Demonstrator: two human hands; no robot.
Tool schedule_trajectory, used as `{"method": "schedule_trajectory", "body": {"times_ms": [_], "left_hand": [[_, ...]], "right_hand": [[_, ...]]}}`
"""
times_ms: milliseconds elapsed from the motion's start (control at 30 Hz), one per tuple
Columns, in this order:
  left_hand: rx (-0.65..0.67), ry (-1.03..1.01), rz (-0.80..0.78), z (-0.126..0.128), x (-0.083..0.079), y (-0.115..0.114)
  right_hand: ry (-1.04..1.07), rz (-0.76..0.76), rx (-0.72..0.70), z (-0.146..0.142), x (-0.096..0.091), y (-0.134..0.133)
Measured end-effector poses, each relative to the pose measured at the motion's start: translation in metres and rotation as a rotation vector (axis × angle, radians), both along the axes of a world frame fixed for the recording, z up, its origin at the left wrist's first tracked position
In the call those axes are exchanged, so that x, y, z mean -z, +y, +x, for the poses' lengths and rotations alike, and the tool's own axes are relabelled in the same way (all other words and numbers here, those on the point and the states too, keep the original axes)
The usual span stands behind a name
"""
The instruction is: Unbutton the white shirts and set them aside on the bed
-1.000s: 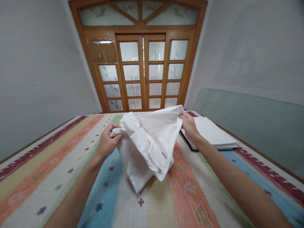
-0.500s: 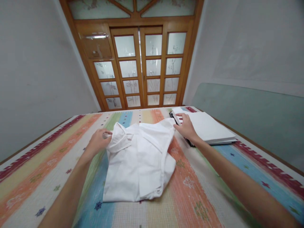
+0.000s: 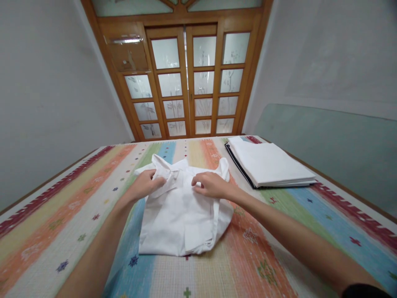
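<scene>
On a wide striped cover [image 3: 93, 215], a white garment [image 3: 167, 231] is laid centrally, with broad room left of it and a narrower gap before a white stack [image 3: 276, 163] by the right edge. Over the garment, left hand [image 3: 145, 184] and right hand [image 3: 212, 185] are curled; whether cloth is pinched cannot be told.

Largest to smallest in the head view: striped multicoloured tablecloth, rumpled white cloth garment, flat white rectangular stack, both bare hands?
1. Striped tablecloth
2. White garment
3. White stack
4. Left hand and right hand: too alike to rank
</scene>
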State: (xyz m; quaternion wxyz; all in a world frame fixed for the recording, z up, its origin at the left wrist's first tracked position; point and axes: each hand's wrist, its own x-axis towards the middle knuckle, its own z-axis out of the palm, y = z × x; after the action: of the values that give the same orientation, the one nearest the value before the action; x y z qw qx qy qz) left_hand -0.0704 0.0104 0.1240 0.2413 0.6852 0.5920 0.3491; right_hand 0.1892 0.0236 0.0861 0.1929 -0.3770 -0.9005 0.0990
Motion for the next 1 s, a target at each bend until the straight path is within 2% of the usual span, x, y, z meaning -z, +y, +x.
{"method": "schedule_trajectory", "body": {"times_ms": [133,267,400,533,633,733,833,1000], "left_hand": [[0.017,-0.26,-0.07,0.0,-0.008,-0.004],[-0.035,-0.457,-0.057,0.003,-0.014,-0.009],[-0.005,-0.516,-0.004,0.007,-0.018,-0.015],[0.019,-0.639,0.09,0.007,-0.019,-0.019],[-0.015,-0.727,0.175,0.005,-0.021,-0.017],[-0.088,-0.812,0.271,0.002,-0.023,-0.011],[-0.112,-0.9,0.322,0.002,-0.026,-0.006],[-0.129,-0.929,0.307,0.009,-0.025,-0.002]], "right_hand": [[0.236,0.012,0.066,-0.015,-0.02,0.02],[0.412,-0.037,-0.039,-0.032,-0.041,0.03],[0.447,-0.125,-0.083,-0.055,-0.053,0.024],[0.446,-0.08,0.027,-0.073,-0.064,0.024],[0.445,-0.047,0.082,-0.074,-0.075,0.033],[0.505,0.022,0.153,-0.064,-0.088,0.044],[0.569,0.142,0.29,-0.051,-0.1,0.051],[0.615,0.409,0.384,-0.042,-0.109,0.037]]}}
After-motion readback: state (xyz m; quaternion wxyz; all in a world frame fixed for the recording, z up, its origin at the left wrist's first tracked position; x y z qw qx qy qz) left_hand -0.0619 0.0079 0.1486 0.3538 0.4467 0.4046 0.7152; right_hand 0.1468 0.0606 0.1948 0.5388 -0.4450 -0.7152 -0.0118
